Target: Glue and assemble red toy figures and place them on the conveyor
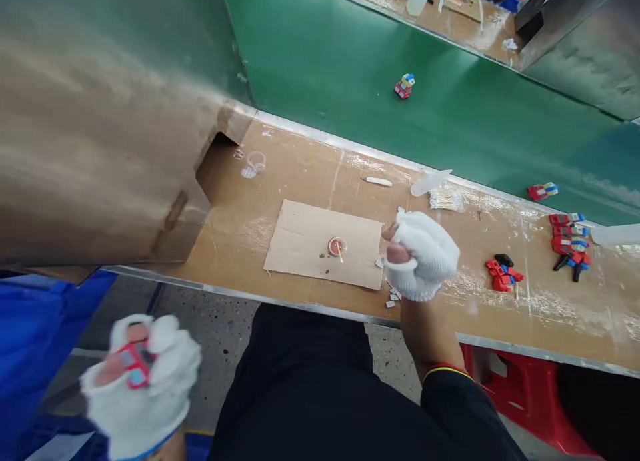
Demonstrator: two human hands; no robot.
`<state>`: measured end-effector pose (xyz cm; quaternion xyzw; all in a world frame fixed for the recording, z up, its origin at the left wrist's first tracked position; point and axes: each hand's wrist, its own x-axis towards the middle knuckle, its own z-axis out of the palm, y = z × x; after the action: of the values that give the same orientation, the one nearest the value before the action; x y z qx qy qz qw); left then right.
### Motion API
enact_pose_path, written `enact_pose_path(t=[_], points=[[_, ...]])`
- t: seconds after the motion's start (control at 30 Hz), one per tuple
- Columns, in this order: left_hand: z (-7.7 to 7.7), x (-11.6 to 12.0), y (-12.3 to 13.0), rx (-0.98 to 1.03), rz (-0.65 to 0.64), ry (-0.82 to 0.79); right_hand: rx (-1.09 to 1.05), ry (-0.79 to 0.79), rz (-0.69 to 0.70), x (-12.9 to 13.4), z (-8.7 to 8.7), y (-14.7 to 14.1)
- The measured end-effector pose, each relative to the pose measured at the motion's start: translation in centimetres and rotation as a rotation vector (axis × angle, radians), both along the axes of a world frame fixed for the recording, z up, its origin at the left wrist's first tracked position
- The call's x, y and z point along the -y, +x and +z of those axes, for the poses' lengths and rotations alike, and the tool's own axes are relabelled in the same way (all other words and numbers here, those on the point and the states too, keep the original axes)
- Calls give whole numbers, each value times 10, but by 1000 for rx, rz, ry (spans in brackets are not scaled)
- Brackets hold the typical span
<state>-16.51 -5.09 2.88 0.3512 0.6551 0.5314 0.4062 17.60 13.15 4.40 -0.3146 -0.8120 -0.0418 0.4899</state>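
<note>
My left hand (145, 384), in a white glove with bare fingertips, is closed round a small red, grey and blue toy part (135, 364) at the lower left, off the table's front edge. Over the table, right of the cardboard sheet, my gloved right hand (421, 256) is curled closed; anything between its fingers is too small to make out. On the cardboard sheet (300, 238) stands a small round cup (337, 246) of reddish stuff with a cotton swab in it. Small pale pieces (391, 304) lie beside and below my right hand.
A white-handled knife (377, 181), a pack of cotton swabs (447, 199) and a white bottle (431, 182) lie towards the back. Red and blue toy parts (504, 274) lie at the right. One toy (404, 86) sits on the green belt (340, 68). Metal housing (100, 134) rises at left.
</note>
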Motion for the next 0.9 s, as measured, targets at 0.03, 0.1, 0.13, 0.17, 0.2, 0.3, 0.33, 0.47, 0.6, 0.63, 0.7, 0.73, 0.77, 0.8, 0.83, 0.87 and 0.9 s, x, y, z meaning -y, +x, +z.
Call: enact_pose_path(t=[0.03,0.1,0.13,0.17,0.2,0.3,0.33,0.47,0.6,0.63,0.7,0.73,0.77,0.8,0.83,0.87,0.9], points=[[-3,-2,7,163,47,-22,-35,-8,-19,-7,-1,0],[-9,-19,23,375,-25,8,-98,-45,-62,-16,-5,3],[-11,-34,31,451,-132,37,-106,-75,-78,-18,-8,6],[-13,-53,38,517,-238,67,-93,-117,-88,-19,-11,10],[-14,-74,44,573,-335,76,-60,-167,-86,-19,-14,13],[-20,-145,61,702,-517,105,96,-243,-33,-17,-20,16],[-23,-167,67,728,-544,113,163,-243,-2,-16,-20,14],[-45,-226,86,768,-595,105,403,-299,146,-9,-20,3],[-65,-238,86,722,-618,129,542,-398,243,1,-21,-3],[-68,-237,83,701,-623,133,564,-404,256,3,-21,-4],[-71,-233,77,655,-630,142,595,-409,268,7,-21,-5],[-72,-231,74,635,-634,147,601,-409,271,8,-21,-5],[-73,-230,72,620,-639,150,601,-407,269,9,-21,-6],[-73,-229,70,612,-643,156,596,-405,266,9,-21,-6],[-73,-229,69,614,-646,168,587,-401,260,9,-22,-6],[-73,-228,69,628,-647,188,573,-396,255,9,-22,-5],[-74,-228,70,653,-646,211,557,-393,250,8,-23,-5]])
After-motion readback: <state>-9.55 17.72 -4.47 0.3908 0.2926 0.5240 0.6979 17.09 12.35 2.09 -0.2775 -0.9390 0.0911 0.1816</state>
